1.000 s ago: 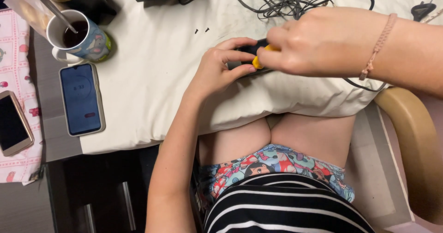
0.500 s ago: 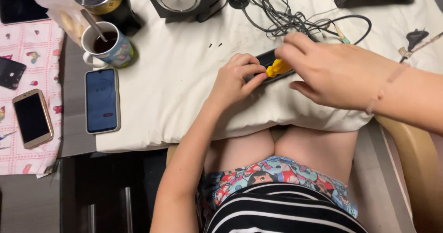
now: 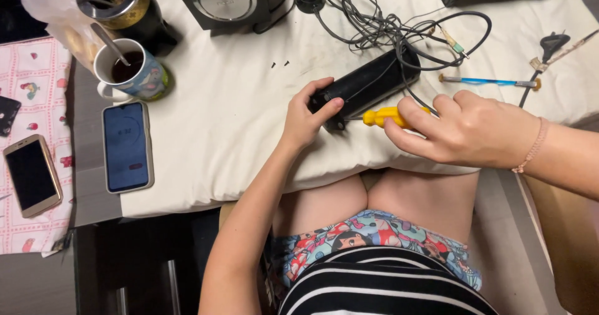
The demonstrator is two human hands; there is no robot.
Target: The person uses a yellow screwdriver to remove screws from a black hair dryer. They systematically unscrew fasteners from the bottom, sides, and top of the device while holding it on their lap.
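a gold phone (image 3: 31,174) is lying on a pink patterned cloth (image 3: 28,72) at the far left, and a blue phone (image 3: 126,146) is lying just beside it on the edge of a white pillow (image 3: 218,128). a mug (image 3: 128,72) with a spoon in it is standing above the blue phone, next to a dark jar (image 3: 125,3). a speaker (image 3: 228,0) is sitting at the top, with tangled cables (image 3: 387,25) trailing to the right. the left hand (image 3: 306,118) is gripping the near end of a black box (image 3: 368,84), which is lying tilted on the pillow in the middle. the right hand (image 3: 468,128) is clenching a yellow screwdriver (image 3: 387,116), its tip touching the box's end. a blue pen (image 3: 490,81) is lying further right.
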